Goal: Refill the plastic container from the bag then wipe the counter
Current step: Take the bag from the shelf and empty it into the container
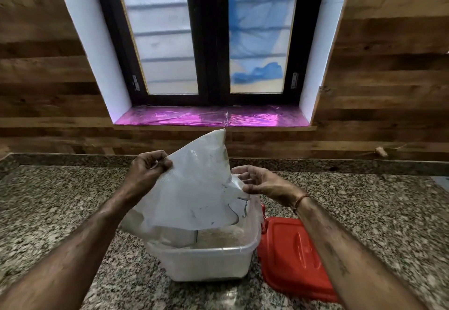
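A translucent white plastic bag (194, 188) hangs upturned over a clear plastic container (206, 261) on the granite counter (73, 193), its mouth down inside the container. My left hand (148, 167) pinches the bag's upper left edge. My right hand (257, 181) holds the bag's right side between thumb and fingers, with the fingers partly spread. A pale grainy filling shows inside the container. The bag looks nearly flat.
The red lid (291, 256) lies flat on the counter, touching the container's right side. A window (213, 42) with a pink-lined sill (209, 116) is set in the wooden wall behind the counter. A small object (381, 151) sits at the back right.
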`<state>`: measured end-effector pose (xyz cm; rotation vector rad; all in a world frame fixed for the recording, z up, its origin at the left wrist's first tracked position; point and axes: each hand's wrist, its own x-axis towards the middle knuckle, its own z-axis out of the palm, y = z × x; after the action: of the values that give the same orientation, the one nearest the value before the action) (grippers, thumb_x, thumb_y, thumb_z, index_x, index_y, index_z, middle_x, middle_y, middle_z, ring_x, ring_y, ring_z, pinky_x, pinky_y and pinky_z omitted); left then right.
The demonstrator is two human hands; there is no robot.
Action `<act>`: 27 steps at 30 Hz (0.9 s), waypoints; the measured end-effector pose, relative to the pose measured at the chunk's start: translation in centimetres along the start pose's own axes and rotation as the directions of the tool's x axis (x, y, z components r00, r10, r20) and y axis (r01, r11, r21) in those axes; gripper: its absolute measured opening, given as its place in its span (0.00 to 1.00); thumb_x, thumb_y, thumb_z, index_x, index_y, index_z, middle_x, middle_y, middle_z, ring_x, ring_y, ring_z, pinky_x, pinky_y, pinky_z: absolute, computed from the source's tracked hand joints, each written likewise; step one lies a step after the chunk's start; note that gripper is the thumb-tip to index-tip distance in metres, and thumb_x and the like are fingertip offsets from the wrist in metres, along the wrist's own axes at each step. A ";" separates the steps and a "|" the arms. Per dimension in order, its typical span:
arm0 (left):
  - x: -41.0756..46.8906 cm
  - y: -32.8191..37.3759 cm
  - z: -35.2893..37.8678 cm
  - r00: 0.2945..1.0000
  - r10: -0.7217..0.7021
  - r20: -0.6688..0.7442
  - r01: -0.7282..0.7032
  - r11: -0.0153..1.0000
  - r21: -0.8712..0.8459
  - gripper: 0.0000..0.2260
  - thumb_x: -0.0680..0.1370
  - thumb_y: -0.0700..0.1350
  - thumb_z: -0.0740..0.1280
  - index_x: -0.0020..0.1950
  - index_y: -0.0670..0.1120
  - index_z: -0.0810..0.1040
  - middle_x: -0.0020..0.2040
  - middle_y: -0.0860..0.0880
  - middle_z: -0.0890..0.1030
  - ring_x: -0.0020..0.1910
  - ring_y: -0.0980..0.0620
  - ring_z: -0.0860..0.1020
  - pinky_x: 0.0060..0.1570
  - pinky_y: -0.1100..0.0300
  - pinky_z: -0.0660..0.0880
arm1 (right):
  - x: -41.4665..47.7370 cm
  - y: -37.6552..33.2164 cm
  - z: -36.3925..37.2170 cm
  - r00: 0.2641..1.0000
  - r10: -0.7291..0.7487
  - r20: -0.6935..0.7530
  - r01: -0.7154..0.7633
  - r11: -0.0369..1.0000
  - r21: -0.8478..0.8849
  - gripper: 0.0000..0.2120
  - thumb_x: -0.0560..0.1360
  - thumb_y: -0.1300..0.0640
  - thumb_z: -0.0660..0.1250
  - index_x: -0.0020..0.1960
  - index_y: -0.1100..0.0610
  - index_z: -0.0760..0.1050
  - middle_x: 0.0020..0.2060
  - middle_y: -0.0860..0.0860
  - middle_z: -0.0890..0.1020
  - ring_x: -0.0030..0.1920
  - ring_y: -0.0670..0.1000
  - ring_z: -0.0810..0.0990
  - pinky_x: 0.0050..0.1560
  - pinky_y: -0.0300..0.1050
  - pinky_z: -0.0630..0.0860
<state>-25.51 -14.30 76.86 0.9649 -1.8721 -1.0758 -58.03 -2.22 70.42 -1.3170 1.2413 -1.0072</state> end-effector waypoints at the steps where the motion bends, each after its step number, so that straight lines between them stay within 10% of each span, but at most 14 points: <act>1: -0.1 0.0 0.0 1.000 -0.001 0.001 0.001 1.000 -0.013 0.12 0.81 0.39 0.69 0.38 0.41 0.78 0.29 0.55 0.76 0.28 0.61 0.71 0.27 0.68 0.67 | -0.2 0.1 -0.1 1.000 0.006 0.004 -0.006 1.000 0.005 0.28 0.76 0.62 0.75 0.74 0.56 0.73 0.67 0.64 0.77 0.64 0.55 0.81 0.66 0.51 0.79; 9: 0.0 -0.6 -0.4 1.000 -0.017 -0.009 0.017 0.998 -0.059 0.11 0.81 0.41 0.70 0.39 0.43 0.79 0.33 0.48 0.77 0.32 0.51 0.71 0.33 0.61 0.67 | -0.3 0.8 1.1 0.980 -0.082 -0.184 0.046 0.981 -0.189 0.18 0.74 0.62 0.77 0.62 0.54 0.82 0.54 0.57 0.85 0.50 0.46 0.82 0.50 0.39 0.80; 15: -0.1 -1.1 -1.0 0.999 -0.021 -0.025 0.019 0.996 -0.086 0.10 0.82 0.42 0.70 0.41 0.41 0.80 0.36 0.45 0.78 0.36 0.48 0.73 0.39 0.55 0.70 | 0.4 2.3 1.7 0.916 -0.122 -0.383 0.062 0.984 -0.164 0.06 0.71 0.63 0.79 0.41 0.62 0.82 0.36 0.55 0.83 0.39 0.48 0.80 0.44 0.48 0.78; 22: -0.4 -1.1 -1.6 0.995 -0.056 -0.080 0.053 0.998 -0.041 0.11 0.81 0.42 0.70 0.39 0.46 0.82 0.33 0.52 0.81 0.30 0.56 0.76 0.31 0.63 0.71 | 0.3 3.2 2.1 0.880 -0.133 -0.456 0.021 0.970 -0.242 0.07 0.68 0.63 0.81 0.40 0.61 0.83 0.38 0.57 0.86 0.38 0.47 0.81 0.45 0.53 0.80; 27: 0.2 0.4 0.1 0.997 -0.033 -0.065 0.028 0.997 -0.071 0.07 0.80 0.43 0.72 0.42 0.45 0.84 0.36 0.51 0.83 0.33 0.55 0.78 0.35 0.61 0.74 | -0.6 2.0 1.5 0.968 -0.088 -0.235 0.103 0.993 0.055 0.17 0.75 0.55 0.76 0.60 0.61 0.83 0.55 0.59 0.87 0.55 0.52 0.87 0.57 0.47 0.82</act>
<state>-25.75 -14.29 77.28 0.9799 -1.7601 -1.1074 -56.96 -1.29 68.26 -1.2423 1.3151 -1.2908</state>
